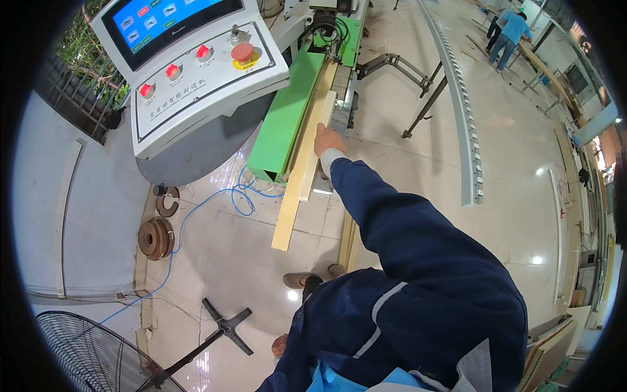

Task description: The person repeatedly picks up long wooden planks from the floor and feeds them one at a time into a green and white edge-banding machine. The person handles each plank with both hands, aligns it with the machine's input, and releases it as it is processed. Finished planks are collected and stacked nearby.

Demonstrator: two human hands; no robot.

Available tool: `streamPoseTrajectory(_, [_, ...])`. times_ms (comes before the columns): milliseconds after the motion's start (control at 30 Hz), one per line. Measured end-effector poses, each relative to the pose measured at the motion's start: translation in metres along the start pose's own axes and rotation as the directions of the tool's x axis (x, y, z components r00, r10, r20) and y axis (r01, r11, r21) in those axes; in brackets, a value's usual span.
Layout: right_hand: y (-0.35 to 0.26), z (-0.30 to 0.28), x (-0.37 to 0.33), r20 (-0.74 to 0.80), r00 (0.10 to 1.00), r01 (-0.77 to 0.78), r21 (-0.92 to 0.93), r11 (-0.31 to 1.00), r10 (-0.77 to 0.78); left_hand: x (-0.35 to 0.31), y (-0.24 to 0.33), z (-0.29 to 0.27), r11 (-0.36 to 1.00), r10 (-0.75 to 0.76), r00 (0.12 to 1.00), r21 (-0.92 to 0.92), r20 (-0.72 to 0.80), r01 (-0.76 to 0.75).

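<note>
A long, narrow yellowish plank (285, 225) lies along the bed of a green machine, its near end sticking out past the machine. Against its right side lies a shorter, paler wooden strip (327, 110). My right hand (328, 140) reaches forward in a dark blue sleeve and is closed on this strip about midway along it; the undersides of the fingers are hidden. Low beside my body, away from the machine, hangs my left hand (279, 345). Only part of it shows, and its fingers cannot be made out.
A white control panel (215, 78) with a screen and red buttons overhangs the left of the green machine guard (287, 121). A blue hose (196, 209) crosses the floor by brown rolls (157, 238) and a fan (98, 353). Right stands a grey roller rail (467, 150); farther, people (511, 36) work.
</note>
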State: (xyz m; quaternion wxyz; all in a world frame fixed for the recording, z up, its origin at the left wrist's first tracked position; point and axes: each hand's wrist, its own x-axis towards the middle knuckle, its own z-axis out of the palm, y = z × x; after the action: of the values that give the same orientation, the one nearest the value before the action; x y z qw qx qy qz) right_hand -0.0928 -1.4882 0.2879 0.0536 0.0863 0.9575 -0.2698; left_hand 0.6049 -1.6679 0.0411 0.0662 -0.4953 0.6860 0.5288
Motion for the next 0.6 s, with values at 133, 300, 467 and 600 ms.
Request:
streamPoseTrajectory(133, [0.0, -0.001, -0.001, -0.025, 0.999, 0.039, 0.01, 0.999, -0.039, -0.006, -0.009, 0.002, 0.877, 0.107, 0.971, 0.44, 0.215, -0.194])
streamPoseTrajectory(300, [-0.005, -0.009, -0.007, 0.028, 0.999, -0.038, 0.06, 0.998, 0.036, -0.012, -0.009, -0.003, 0.781, 0.112, 0.942, 0.558, 0.316, -0.279])
streamPoseTrajectory(467, [-0.005, -0.015, -0.014, 0.022, 1.0, 0.002, 0.038, 0.999, -0.003, -0.007, -0.003, -0.003, 0.714, 0.134, 0.913, 0.601, 0.386, -0.359])
streamPoseTrajectory(600, [-0.004, -0.009, -0.009, 0.011, 1.0, 0.017, 0.03, 0.999, -0.017, -0.005, 0.02, -0.003, 0.511, 0.272, 0.844, 0.674, 0.462, -0.533])
